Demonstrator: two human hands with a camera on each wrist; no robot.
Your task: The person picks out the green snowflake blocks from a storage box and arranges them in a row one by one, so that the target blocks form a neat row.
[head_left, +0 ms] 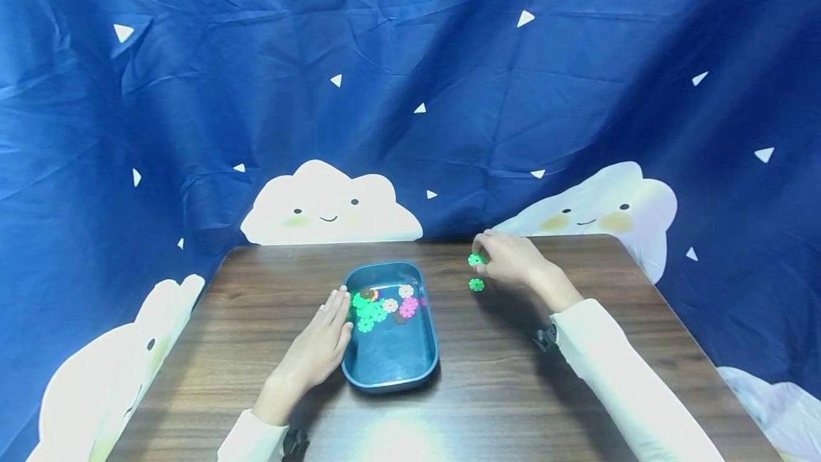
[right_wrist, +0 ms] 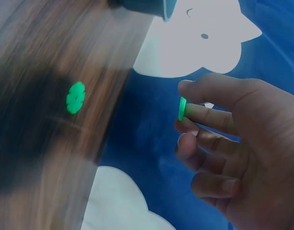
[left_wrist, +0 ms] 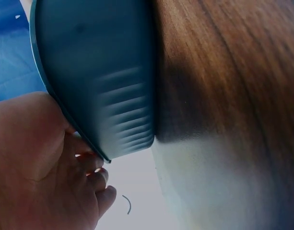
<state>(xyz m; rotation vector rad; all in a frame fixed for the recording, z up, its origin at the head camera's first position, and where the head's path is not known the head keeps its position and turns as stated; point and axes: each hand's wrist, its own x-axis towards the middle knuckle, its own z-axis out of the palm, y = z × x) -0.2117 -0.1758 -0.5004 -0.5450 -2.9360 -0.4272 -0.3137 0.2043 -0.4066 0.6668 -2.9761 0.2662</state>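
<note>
My right hand [head_left: 513, 259] pinches a green snowflake-shaped plastic disc [right_wrist: 182, 109] between thumb and fingers, raised over the back of the table. A second green disc [head_left: 477, 284] lies on the wood just in front of that hand. My left hand [head_left: 318, 341] rests along the left rim of a dark teal tray [head_left: 391, 366], its fingers fairly straight; the left wrist view has the palm against the tray's outer wall [left_wrist: 99, 72]. Inside the tray are several green discs [head_left: 368, 312], with pink discs [head_left: 408, 306], pale discs [head_left: 390, 305] and a few brown ones.
The brown wooden table [head_left: 276, 291] ends close behind the tray and the right hand. Beyond it hangs a blue cloth [head_left: 385, 91] with white triangles and smiling clouds. Bright glare [head_left: 398, 437] shows at the table's near side.
</note>
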